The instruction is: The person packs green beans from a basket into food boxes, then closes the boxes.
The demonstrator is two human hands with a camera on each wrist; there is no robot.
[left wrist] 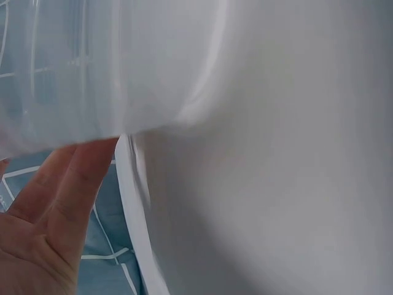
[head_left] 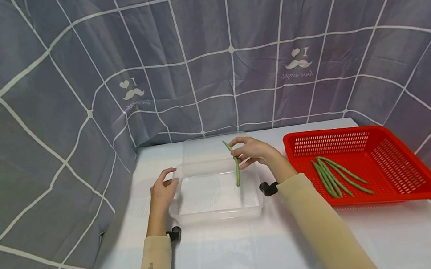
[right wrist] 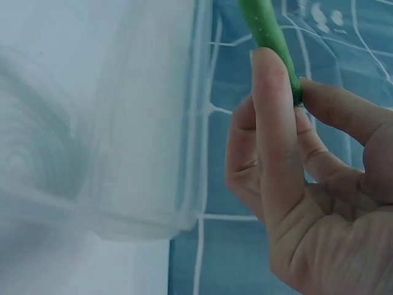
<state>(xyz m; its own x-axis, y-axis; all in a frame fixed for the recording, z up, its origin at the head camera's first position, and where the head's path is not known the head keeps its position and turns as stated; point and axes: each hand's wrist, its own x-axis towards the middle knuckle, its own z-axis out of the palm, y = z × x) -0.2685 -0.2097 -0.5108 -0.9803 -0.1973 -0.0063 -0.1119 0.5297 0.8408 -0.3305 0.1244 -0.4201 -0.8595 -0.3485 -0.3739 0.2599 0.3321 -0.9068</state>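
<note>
My right hand [head_left: 253, 150] pinches one green bean [head_left: 237, 172] between thumb and fingertips, over the right part of a clear plastic container [head_left: 221, 214]. The bean hangs lengthwise, its lower end over the container's inside. In the right wrist view, the bean's end [right wrist: 270, 27] shows between thumb and fingers, beside the container wall [right wrist: 144, 123]. My left hand [head_left: 163, 191] is at the container's left side, thumb and fingers apart, fingertips right at the rim. The left wrist view shows its fingers [left wrist: 73, 190] extended, their tips overlapped by the see-through wall.
A red plastic basket [head_left: 395, 166] with slotted sides stands on the right of the white-covered table [head_left: 222, 259], with several green beans [head_left: 331, 178] lying in it. Behind the container lies another clear plastic piece [head_left: 200, 143]. A grey checked curtain [head_left: 208, 77] encloses the table.
</note>
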